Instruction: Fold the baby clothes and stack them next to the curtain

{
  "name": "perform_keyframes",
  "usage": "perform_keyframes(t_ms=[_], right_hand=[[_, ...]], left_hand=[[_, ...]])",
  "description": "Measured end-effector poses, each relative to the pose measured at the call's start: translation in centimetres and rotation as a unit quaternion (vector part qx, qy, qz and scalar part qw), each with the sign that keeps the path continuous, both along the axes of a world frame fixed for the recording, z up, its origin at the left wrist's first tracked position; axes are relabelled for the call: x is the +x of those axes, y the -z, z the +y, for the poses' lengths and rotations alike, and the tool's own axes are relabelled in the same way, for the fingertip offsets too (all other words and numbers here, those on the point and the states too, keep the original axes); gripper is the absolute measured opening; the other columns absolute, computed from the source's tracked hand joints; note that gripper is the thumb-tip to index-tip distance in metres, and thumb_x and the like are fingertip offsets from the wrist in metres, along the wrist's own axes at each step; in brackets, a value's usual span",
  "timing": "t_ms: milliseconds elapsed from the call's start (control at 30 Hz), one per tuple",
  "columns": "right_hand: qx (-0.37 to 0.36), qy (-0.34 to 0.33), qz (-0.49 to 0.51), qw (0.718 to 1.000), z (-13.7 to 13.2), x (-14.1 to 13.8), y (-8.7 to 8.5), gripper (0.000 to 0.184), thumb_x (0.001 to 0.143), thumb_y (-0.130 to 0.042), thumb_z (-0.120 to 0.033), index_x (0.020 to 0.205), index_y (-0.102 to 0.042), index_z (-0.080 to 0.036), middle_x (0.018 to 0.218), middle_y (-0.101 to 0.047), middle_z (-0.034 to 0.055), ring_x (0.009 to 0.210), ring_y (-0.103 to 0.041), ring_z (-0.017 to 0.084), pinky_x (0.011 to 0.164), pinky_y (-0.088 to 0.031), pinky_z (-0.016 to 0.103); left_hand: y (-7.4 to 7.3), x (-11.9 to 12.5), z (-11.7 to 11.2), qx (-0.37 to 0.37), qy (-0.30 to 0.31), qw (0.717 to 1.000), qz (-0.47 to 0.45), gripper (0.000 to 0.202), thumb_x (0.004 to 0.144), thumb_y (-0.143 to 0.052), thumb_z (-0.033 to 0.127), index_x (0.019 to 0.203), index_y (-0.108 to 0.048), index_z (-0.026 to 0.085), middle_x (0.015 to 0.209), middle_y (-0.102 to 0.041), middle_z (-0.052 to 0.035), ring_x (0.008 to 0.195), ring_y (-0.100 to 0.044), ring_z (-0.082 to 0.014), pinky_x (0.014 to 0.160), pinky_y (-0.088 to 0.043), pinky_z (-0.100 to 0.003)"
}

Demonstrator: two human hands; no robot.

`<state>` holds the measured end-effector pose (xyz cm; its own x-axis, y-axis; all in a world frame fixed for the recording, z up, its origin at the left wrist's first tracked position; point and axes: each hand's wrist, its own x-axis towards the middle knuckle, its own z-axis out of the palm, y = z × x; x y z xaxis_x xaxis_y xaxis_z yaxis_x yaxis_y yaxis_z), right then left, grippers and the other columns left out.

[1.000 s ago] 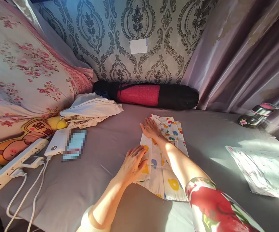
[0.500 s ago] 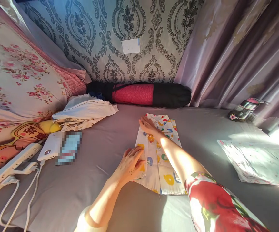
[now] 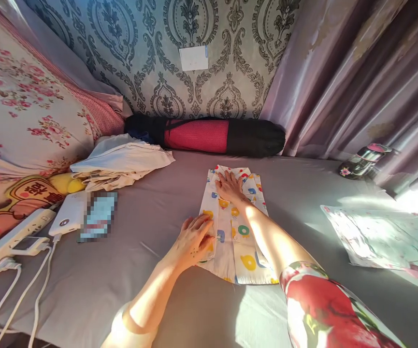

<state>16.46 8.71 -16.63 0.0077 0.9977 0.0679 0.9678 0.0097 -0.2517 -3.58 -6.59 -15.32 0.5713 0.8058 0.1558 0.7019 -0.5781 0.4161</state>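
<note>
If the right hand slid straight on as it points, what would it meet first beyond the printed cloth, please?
Past the printed cloth, across the grey sheet, the right hand would probably meet the black and red bag first, though depth is unclear.

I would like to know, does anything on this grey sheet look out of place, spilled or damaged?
I see nothing spilled or damaged. A pixelated patch beside the white device looks odd, because it hides whatever lies there. The pale cloth sits in a rumpled heap, whereas the patterned garment lies fairly flat.
</note>
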Motion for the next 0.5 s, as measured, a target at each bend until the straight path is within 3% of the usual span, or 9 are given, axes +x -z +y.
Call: perform_keyframes(t_ms=[233,333,500], right_hand=[[-0.033,-0.025,0.025,0.999,-0.4,0.9,-1.7,0.056,0.104,-0.022,-0.041,0.155,-0.033,-0.021,0.163,-0.025,0.0110,0.151,-0.016,0.030,0.119,-0.015,0.063],[-0.022,-0.034,0.031,0.999,-1.8,2.0,-2.3,0.058,0.104,-0.021,-0.041,0.158,-0.026,-0.020,0.166,-0.018,0.0104,0.153,-0.012,0.028,0.121,-0.011,0.059],[-0.044,-0.024,0.021,0.999,-5.2,3.4,-2.8,0.059,0.103,-0.028,-0.042,0.157,-0.028,-0.021,0.166,-0.014,0.0089,0.153,-0.008,0.030,0.122,-0.009,0.058]], left_hand=[[-1.0,0.0,-0.1,-0.017,0.004,1.000,0.005,0.033,0.095,-0.047,0.026,0.127,-0.056,0.024,0.145,-0.052,-0.0111,0.135,-0.048,-0.0233,0.115,-0.033,-0.048],[-0.9,-0.1,-0.1,-0.013,0.008,1.000,0.003,0.034,0.095,-0.050,0.029,0.128,-0.056,0.023,0.146,-0.051,-0.0113,0.136,-0.046,-0.0244,0.115,-0.032,-0.048],[-0.9,0.2,-0.4,-0.017,0.018,1.000,0.003,0.037,0.095,-0.053,0.037,0.129,-0.056,0.022,0.147,-0.051,-0.0132,0.138,-0.045,-0.0255,0.117,-0.030,-0.049]])
